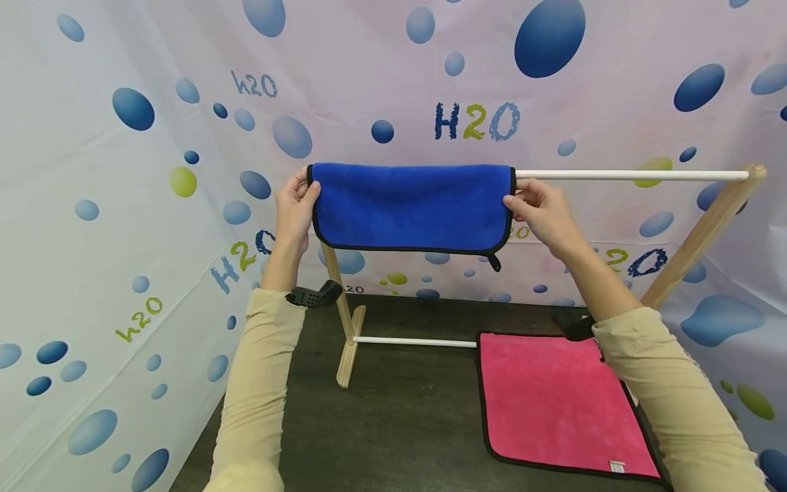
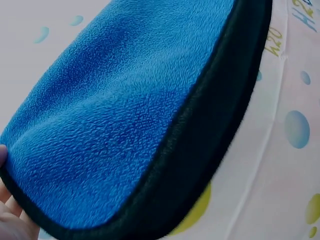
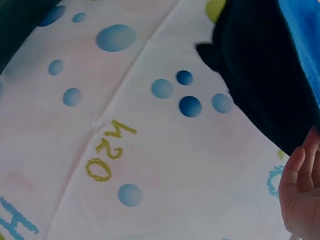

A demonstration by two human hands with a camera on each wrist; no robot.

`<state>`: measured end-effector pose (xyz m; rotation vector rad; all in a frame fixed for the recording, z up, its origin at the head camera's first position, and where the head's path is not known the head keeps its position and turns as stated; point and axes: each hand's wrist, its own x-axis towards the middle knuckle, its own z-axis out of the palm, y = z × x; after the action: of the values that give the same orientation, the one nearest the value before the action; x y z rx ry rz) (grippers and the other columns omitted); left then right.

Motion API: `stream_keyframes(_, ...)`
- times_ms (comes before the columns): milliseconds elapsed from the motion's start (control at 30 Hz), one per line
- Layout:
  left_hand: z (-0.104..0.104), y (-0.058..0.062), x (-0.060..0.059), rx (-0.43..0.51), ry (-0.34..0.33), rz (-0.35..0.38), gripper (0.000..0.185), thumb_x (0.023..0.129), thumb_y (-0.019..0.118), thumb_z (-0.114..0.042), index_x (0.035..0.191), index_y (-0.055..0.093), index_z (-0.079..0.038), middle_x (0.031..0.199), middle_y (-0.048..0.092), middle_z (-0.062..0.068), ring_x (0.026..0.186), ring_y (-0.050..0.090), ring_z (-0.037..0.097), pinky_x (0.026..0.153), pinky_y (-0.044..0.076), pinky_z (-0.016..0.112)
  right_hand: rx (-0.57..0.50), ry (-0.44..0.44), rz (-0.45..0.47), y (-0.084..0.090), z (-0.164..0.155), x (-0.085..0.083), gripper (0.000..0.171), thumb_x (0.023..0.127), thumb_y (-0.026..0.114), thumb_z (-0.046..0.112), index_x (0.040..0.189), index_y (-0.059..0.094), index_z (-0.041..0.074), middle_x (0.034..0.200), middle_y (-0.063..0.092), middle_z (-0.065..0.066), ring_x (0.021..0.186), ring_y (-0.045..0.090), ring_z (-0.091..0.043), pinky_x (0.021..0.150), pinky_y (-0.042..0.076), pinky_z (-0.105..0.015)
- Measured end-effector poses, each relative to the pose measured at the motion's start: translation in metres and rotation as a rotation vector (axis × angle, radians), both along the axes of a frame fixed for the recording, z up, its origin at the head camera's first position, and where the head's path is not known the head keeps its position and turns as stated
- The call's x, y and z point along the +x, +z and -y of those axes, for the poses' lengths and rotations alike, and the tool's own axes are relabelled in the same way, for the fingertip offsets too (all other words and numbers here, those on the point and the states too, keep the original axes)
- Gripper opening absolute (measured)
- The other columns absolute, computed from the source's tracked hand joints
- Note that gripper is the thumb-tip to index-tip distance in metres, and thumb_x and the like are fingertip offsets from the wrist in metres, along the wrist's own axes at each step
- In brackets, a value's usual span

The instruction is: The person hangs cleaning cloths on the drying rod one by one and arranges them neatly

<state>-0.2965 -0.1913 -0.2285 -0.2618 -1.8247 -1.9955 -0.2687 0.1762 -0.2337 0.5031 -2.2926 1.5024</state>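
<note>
A blue towel [image 1: 412,208] with black edging hangs folded over the left part of the white top rail [image 1: 627,175], a small black loop at its lower right corner. My left hand [image 1: 295,208] pinches the towel's left edge near the top, thumb in front. On the opposite edge, my right hand [image 1: 541,210] pinches the black edging between thumb and fingers. In the left wrist view the blue cloth [image 2: 115,115] fills much of the picture, with fingers at its border. The right wrist view shows the towel's dark layer [image 3: 270,70] above my right fingers.
The rack has wooden legs, one at the right [image 1: 701,239], and a white lower bar [image 1: 418,342]. A pink towel [image 1: 559,403] with black edging lies spread on the dark floor [image 1: 381,424] under my right forearm. Behind hangs a bubble-printed curtain [image 1: 369,75].
</note>
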Motion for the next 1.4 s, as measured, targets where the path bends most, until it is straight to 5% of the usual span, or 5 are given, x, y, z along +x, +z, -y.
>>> stream_keyframes(233, 0.005, -0.025, 0.002, -0.041, -0.039, -0.007, 0.041, 0.093, 0.048, -0.001, 0.133, 0.043, -0.003, 0.125, 0.053, 0.017, 0.102, 0.056, 0.016, 0.092, 0.044, 0.033, 0.082, 0.024, -0.099, -0.017, 0.002, 0.001, 0.047, 0.089, 0.055, 0.002, 0.133, 0.039, -0.002, 0.076, 0.062, -0.005, 0.063, 0.055, -0.004, 0.058, 0.042, -0.015)
stream_keyframes(400, 0.005, -0.042, 0.003, -0.098, -0.004, -0.034, 0.044, 0.089, 0.049, 0.007, 0.132, 0.043, -0.001, 0.114, 0.057, 0.016, 0.094, 0.059, 0.012, 0.093, 0.044, 0.034, 0.098, 0.014, -0.167, -0.02, 0.009, 0.013, 0.055, 0.088, 0.053, -0.004, 0.138, 0.029, -0.004, 0.081, 0.059, -0.026, 0.062, 0.054, 0.002, 0.059, 0.04, -0.012)
stream_keyframes(900, 0.007, -0.059, 0.002, -0.099, 0.048, -0.077, 0.041, 0.088, 0.049, 0.008, 0.128, 0.045, 0.001, 0.094, 0.056, 0.001, 0.081, 0.058, 0.008, 0.079, 0.045, 0.023, 0.116, -0.019, -0.26, -0.029, 0.012, 0.017, 0.058, 0.088, 0.052, -0.007, 0.14, 0.027, -0.003, 0.085, 0.06, -0.028, 0.063, 0.051, 0.005, 0.058, 0.039, -0.008)
stream_keyframes(1167, 0.009, -0.072, 0.005, -0.105, 0.059, -0.056, 0.041, 0.086, 0.05, 0.011, 0.126, 0.045, 0.005, 0.093, 0.055, -0.001, 0.075, 0.056, 0.004, 0.074, 0.045, 0.018, 0.148, -0.002, -0.201, -0.047, 0.004, 0.005, 0.062, 0.089, 0.049, -0.005, 0.144, 0.021, 0.003, 0.087, 0.06, -0.023, 0.067, 0.054, -0.007, 0.059, 0.039, -0.012)
stream_keyframes(1400, 0.01, -0.084, 0.007, -0.147, 0.075, -0.049, 0.042, 0.084, 0.052, 0.012, 0.125, 0.045, 0.008, 0.098, 0.056, 0.007, 0.075, 0.056, 0.002, 0.071, 0.045, 0.015, 0.134, 0.041, -0.194, -0.042, 0.011, 0.026, 0.06, 0.087, 0.047, -0.01, 0.14, 0.02, -0.008, 0.083, 0.058, -0.029, 0.065, 0.053, -0.004, 0.058, 0.038, -0.012)
